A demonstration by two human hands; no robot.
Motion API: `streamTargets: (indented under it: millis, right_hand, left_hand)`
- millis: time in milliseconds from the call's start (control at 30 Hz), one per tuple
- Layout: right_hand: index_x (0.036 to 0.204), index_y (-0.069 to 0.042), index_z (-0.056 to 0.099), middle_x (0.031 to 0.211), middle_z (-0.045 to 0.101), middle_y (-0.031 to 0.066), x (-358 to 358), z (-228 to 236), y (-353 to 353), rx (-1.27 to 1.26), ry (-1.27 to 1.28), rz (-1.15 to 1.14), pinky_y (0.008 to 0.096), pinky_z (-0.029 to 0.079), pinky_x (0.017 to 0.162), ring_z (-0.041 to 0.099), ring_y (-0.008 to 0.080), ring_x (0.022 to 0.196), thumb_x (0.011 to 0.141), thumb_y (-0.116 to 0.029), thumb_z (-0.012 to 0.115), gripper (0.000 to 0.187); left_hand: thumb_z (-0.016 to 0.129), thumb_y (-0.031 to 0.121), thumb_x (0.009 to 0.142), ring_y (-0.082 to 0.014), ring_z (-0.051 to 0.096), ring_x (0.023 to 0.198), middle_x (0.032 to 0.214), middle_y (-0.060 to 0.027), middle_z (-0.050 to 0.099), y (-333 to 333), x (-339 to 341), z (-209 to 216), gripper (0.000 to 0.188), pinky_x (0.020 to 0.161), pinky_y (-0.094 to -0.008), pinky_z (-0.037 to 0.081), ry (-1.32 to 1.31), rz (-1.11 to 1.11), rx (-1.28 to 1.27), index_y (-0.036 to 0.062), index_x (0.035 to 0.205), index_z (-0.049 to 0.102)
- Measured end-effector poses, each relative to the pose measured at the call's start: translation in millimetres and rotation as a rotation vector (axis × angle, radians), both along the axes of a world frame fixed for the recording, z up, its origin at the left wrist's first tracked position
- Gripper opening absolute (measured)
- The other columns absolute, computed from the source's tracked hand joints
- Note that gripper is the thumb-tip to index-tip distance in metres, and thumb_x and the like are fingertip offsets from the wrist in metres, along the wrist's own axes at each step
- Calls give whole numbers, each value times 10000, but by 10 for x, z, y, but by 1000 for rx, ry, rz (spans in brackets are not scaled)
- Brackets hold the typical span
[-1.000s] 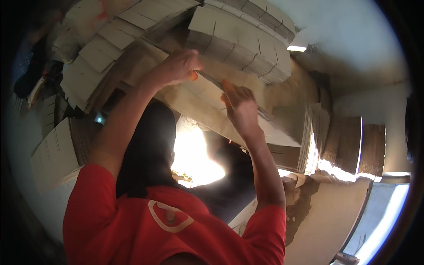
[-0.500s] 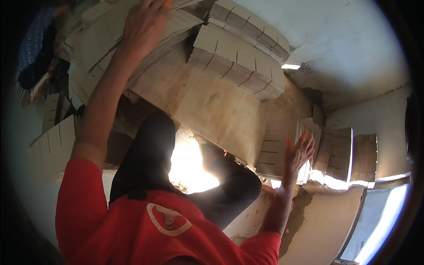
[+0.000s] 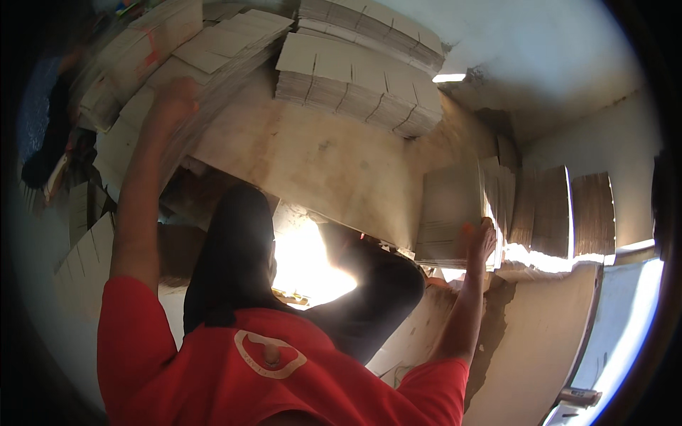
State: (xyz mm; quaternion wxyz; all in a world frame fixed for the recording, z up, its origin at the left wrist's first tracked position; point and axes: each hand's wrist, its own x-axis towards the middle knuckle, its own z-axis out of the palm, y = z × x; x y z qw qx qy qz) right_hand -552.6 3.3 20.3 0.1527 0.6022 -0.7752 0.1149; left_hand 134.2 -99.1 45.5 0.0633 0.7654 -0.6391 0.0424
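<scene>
My left hand, smeared by motion, is over a tall stack of flat tan cardboard sheets at the upper left. Its fingers are not clear, and any sheet in them cannot be made out. On the right, my right hand is at the side edge of a stack of slotted cardboard sheets. Its thumb and fingers look apart, with orange at the tips, and no sheet stands out as held. Between the hands lies a worn wooden board in front of my bent knees.
Stacked slotted cardboard stands along the board's far side. More piles line the right wall. Slotted pieces are at the left. Bright light glares between my legs. A small cylinder is at the lower right.
My left hand has moved left and nearer from the far upper stack. The right hand has come down against the right stack's edge. The view has shifted slightly.
</scene>
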Motion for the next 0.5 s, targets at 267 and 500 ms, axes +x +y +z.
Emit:
streamTargets:
  millis: [267,500]
  right_hand:
    - [677,-36,548,722,587,225,-19,19,42,-100,-73,-38,522,390,596,544,453,723,833,-348,656,365]
    - [943,-3,705,803,683,53,610,785,6,-739,-821,-135,259,473,545,599,115,679,892,-177,650,190]
  left_hand:
    - [660,268,846,-405,575,832,858,-215,606,-391,-1541,370,324,732,-468,464,153,-411,-179,-36,918,576]
    - [666,243,846,-317,534,1007,1062,-133,588,-1322,-2772,-110,395,823,-423,464,194,-804,-445,-32,1094,529]
